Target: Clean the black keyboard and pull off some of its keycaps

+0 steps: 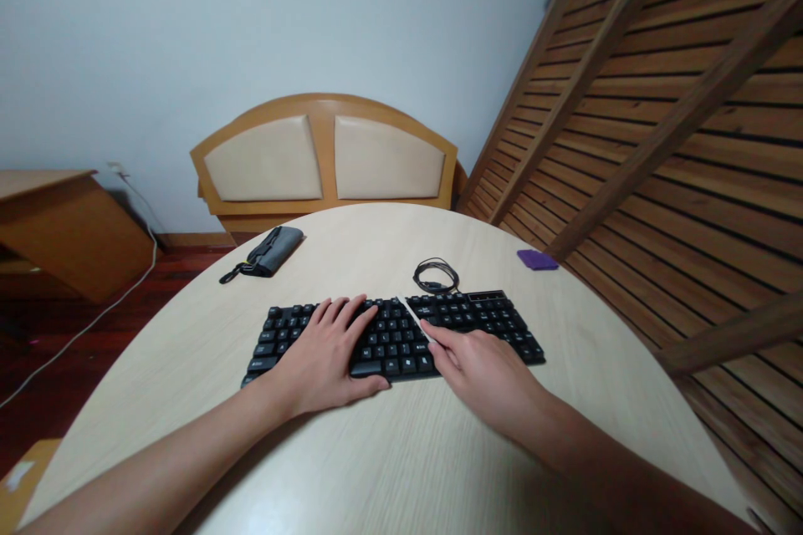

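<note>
A black keyboard (392, 343) lies across the round table, its keys facing up. My left hand (323, 355) rests on its left part, palm down, with the fingers spread over the keys and the thumb along the near edge. Between the thumb and fingers of my right hand (480, 368) is a slim white stick (412, 315). It slants forward and left, its far end over the keys near the keyboard's back edge. The stick's near end is hidden in my grip, and I cannot tell whether its tip touches the keys.
Behind the keyboard sits its coiled black cable (432, 287). A grey folded pouch (279, 251) with a black strap lies at the table's back left, and a purple cloth (538, 260) at the right. Slatted wood (708, 150) leans beside the table (389, 460); a padded headboard (326, 155) stands behind.
</note>
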Demonstrator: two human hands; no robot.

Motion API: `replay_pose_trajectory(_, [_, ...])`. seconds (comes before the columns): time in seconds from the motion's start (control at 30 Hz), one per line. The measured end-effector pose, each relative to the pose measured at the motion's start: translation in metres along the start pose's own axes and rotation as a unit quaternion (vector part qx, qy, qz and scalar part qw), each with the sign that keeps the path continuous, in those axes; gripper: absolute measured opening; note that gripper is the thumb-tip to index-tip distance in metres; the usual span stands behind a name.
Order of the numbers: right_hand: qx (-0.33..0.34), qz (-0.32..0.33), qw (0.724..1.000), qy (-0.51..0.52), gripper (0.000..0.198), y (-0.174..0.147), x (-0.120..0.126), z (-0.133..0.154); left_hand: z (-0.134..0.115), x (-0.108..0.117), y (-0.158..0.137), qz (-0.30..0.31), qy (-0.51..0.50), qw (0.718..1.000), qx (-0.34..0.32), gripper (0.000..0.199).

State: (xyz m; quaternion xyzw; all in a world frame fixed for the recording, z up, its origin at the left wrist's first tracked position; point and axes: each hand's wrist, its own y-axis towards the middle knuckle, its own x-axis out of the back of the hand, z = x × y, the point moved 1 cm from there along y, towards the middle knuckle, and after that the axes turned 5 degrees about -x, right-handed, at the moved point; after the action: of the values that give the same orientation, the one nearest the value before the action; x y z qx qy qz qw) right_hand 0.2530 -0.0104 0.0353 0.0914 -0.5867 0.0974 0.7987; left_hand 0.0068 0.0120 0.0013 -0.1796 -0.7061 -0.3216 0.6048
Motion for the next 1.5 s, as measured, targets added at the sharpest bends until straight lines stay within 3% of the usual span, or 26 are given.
replay_pose_trajectory(0.13, [-0.006,-0.005,0.994,-0.109,0.04,-0.004,0.001,0.008,0.0,0.001,0.0,0.009,0.002,1.0,0.002,0.1])
replay_pose_trajectory(0.23, [-0.006,-0.007,0.991,-0.133,0.041,-0.007,0.001,0.013,0.0,0.001,0.0,0.015,0.004,1.0,0.003,0.101])
replay_pose_trajectory(0.4, [0.024,0.005,0.998,-0.057,0.049,-0.004,-0.003,0.008,-0.001,0.001,0.001,0.013,0.008,1.0,0.006,0.1])
replay_pose_trajectory(0.67, [0.063,-0.011,0.995,0.079,0.043,0.008,-0.012,-0.003,-0.001,0.002,0.001,0.017,0.008,1.0,0.004,0.101])
replay_pose_trajectory(1.2, [-0.007,-0.026,0.999,0.045,0.039,-0.001,-0.008,0.011,-0.001,0.002,0.0,0.006,0.003,1.0,0.0,0.101])
replay_pose_trajectory(1.5, [0.006,-0.017,1.0,0.021,0.041,0.001,-0.008,0.004,0.0,0.001,0.0,0.004,0.004,1.0,-0.003,0.1])
